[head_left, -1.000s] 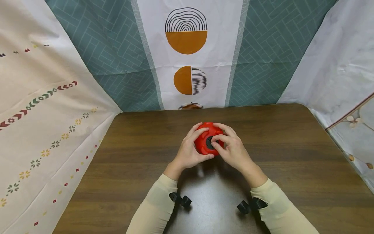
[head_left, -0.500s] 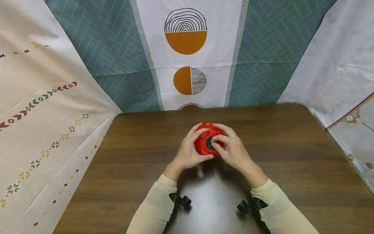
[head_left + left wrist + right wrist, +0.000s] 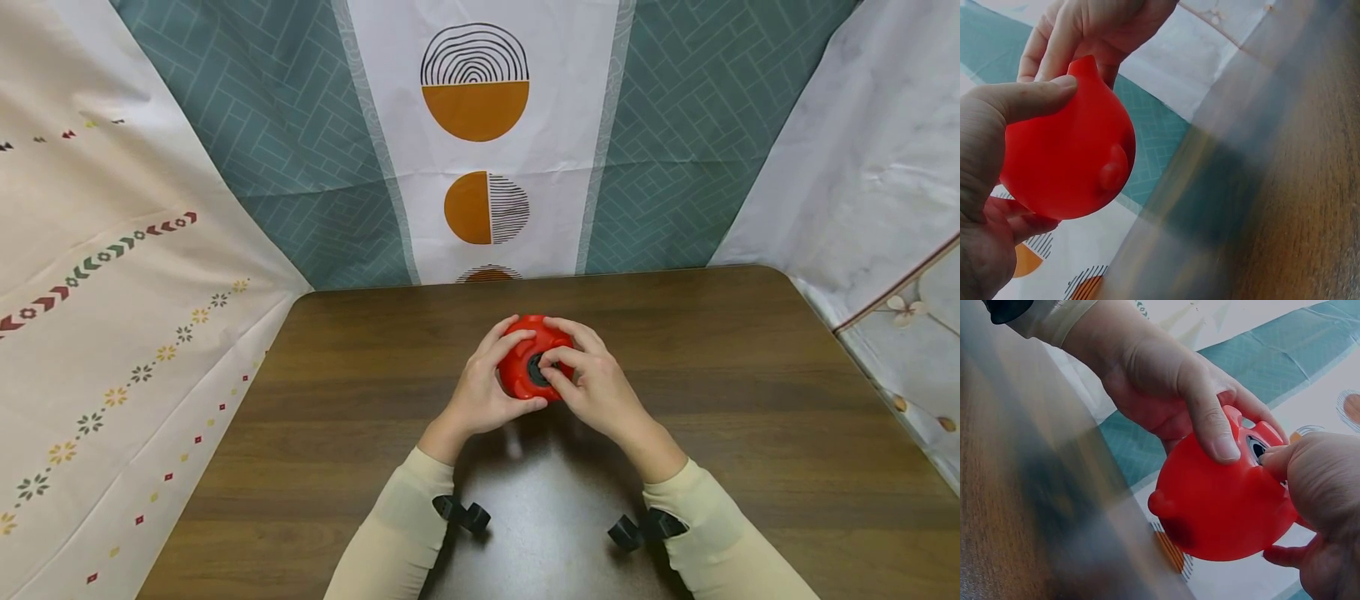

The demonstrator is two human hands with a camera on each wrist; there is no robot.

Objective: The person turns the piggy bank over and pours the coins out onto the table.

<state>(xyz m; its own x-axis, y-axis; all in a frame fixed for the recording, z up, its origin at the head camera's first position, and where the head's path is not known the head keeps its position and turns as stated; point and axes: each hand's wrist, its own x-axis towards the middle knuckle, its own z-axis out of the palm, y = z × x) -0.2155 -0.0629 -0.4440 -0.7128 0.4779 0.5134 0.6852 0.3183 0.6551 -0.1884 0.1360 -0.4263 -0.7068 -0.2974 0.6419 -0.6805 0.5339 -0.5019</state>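
Okay: left hand grips red round body, right hand pinches its black disc; tabletop extends both sides, far edge beyond.

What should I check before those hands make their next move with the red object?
1. Left hand supporting the red object: ok, thumb and fingers curl round it.
2. Right hand in position: ok, its thumb tip is at the black centre.
3. Firm grip on the black centre: cannot tell, fingertips partly cover it.
4. Red object lifted off the table: ok, it appears held above it.
5. Sleeves out of the way: ok, both end near the wrists.
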